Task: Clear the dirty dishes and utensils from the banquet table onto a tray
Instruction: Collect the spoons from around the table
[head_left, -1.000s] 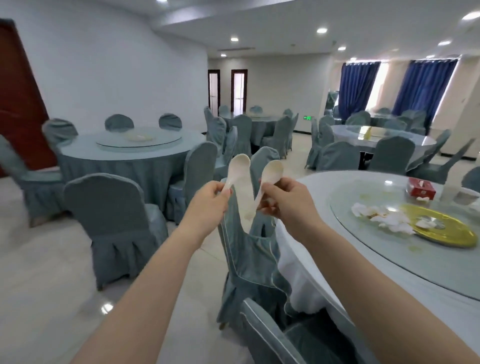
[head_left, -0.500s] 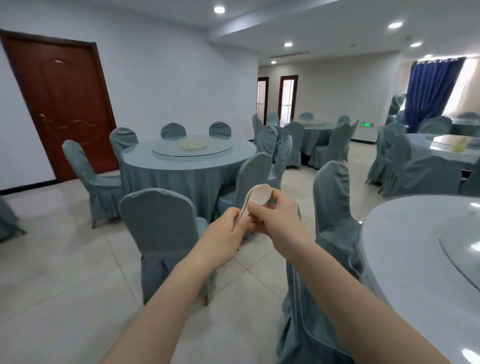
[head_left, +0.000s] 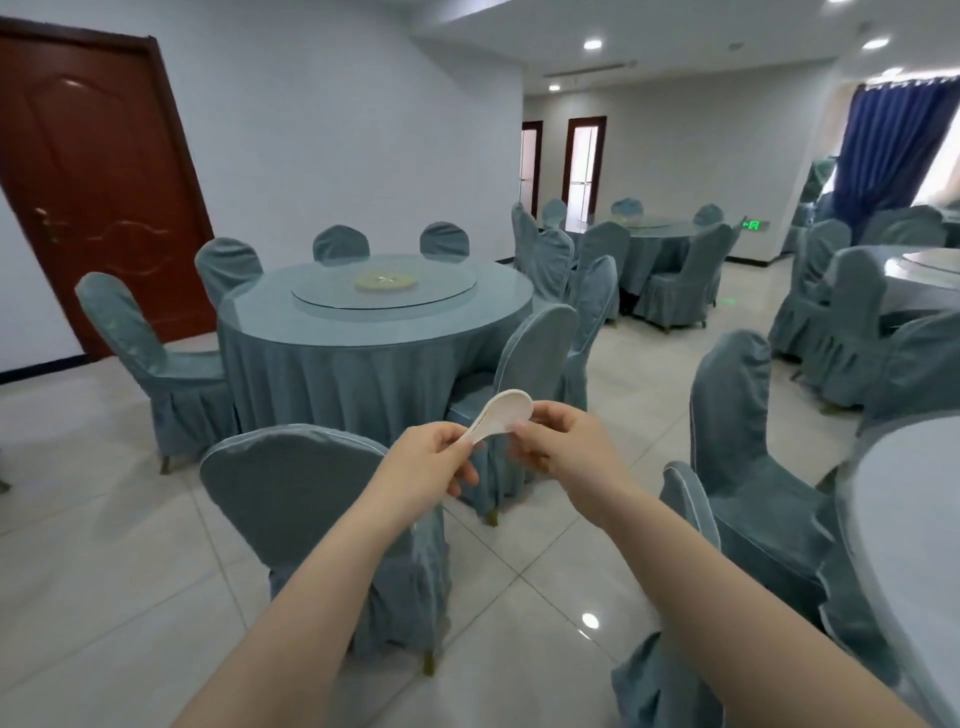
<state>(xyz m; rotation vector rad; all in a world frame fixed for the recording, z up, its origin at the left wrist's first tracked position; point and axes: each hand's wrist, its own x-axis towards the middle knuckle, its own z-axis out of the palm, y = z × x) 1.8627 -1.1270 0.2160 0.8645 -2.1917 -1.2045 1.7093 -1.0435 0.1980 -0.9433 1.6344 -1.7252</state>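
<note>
Two white ceramic soup spoons (head_left: 503, 415) lie nested one inside the other, held up in front of me over the floor. My left hand (head_left: 428, 465) pinches their handles from below. My right hand (head_left: 563, 449) holds the edge of the bowls with thumb and fingertips. The white banquet table (head_left: 914, 525) shows only as a bare curved edge at the far right. No tray is in view.
Blue-covered chairs stand close: one (head_left: 311, 499) right under my hands, another (head_left: 748, 447) by the banquet table. A round blue table (head_left: 374, 332) with a glass turntable is ahead. A brown door (head_left: 98, 171) is at the left. Tiled floor lies between.
One spoon was in each hand, held apart; now they are nested together between both hands. My view has swung left, away from the banquet table and its dirty plate.
</note>
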